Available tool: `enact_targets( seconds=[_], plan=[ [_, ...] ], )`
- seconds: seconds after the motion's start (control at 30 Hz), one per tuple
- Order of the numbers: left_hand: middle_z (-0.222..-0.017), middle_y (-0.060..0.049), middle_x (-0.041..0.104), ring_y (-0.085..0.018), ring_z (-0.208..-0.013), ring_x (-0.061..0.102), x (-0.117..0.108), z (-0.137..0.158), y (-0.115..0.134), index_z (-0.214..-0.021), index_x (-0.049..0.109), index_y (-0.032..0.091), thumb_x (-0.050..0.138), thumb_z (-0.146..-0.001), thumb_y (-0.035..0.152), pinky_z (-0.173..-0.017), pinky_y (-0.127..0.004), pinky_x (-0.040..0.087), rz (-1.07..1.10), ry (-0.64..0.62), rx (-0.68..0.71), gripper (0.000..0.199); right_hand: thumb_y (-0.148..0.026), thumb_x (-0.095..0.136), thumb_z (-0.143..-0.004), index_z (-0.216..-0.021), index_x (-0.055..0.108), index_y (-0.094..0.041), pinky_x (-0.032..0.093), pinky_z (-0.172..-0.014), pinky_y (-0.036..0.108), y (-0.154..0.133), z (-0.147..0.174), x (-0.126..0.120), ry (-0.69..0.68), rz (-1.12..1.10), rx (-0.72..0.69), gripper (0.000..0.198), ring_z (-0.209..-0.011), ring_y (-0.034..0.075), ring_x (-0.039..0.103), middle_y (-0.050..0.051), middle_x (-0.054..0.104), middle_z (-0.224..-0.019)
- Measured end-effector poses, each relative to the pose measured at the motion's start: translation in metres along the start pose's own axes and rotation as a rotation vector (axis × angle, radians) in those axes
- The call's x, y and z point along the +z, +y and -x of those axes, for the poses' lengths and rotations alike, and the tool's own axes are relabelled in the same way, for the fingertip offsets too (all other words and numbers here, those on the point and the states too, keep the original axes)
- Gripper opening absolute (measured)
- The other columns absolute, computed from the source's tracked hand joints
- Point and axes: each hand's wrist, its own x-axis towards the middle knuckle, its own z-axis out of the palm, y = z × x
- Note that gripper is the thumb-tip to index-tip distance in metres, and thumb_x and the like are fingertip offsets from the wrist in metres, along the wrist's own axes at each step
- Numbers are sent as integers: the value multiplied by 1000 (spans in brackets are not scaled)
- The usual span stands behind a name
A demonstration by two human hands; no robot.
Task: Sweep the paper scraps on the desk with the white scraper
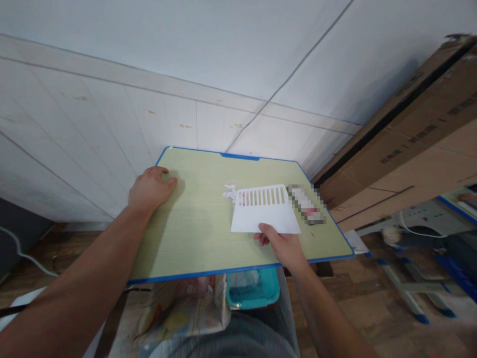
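Note:
My right hand [281, 243] pinches the near edge of a white paper card [264, 219], thumb on top and fingers curled beneath. A row of long rounded slots is cut across the card's far half. Pinkish-white paper scraps [230, 193] lie at its far left corner, and pink marks show through the leftmost slots. My left hand [151, 188] rests at the left edge of the pale desk top [194, 199], thumb apart from the bent fingers, with nothing seen in it. Right of the card lies a long pale object [306, 204] with a red patch, pixelated beyond naming.
A blue rim edges the desk, with a white wall [149, 109] behind it and a grey cable [283, 84] running down the wall. Large cardboard boxes [410, 134] lean at the right. Below the near edge are a turquoise bin [274, 288] and a patterned bag [194, 308].

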Motion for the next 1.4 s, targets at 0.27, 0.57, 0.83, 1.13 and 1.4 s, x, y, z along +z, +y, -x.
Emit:
enact_targets(
  seconds=[0.27,0.57,0.83,1.13,1.4],
  plan=[
    [-179,-23,67,-49,-164,65,3,-5,-3,-158,75,11,66,-113,41,-140,-65,53,22,10,-3,55,-64,86,-88,-72,81,-27,69,-70,43,-5,2,5,2,-81,28,41,-63,28,77,10,85,-72],
    [-180,-20,67,-45,-164,66,3,-2,-3,-156,76,18,63,-113,47,-139,-61,53,16,5,-41,53,-60,76,-90,-61,77,-28,68,-84,42,-2,8,-12,-7,110,42,43,-68,27,78,9,83,-68],
    [-177,-22,69,-45,-162,67,10,-9,-11,-155,77,17,61,-110,49,-138,-61,54,4,32,5,58,-53,85,-93,-73,84,-25,67,-67,40,8,6,-23,27,-66,12,35,-62,27,76,10,86,-73],
    [-177,-23,68,-47,-164,67,8,-8,-9,-157,77,18,65,-111,47,-138,-64,54,32,30,-15,56,-68,81,-96,-67,82,-27,66,-81,42,8,11,-12,2,89,1,51,-68,28,77,9,84,-69],
    [-179,-23,68,-47,-165,66,2,-4,-2,-159,78,16,62,-114,47,-139,-64,54,6,17,-18,57,-58,85,-90,-65,79,-27,66,-71,40,6,9,-24,58,20,-13,40,-61,26,73,9,82,-67]
  ],
)
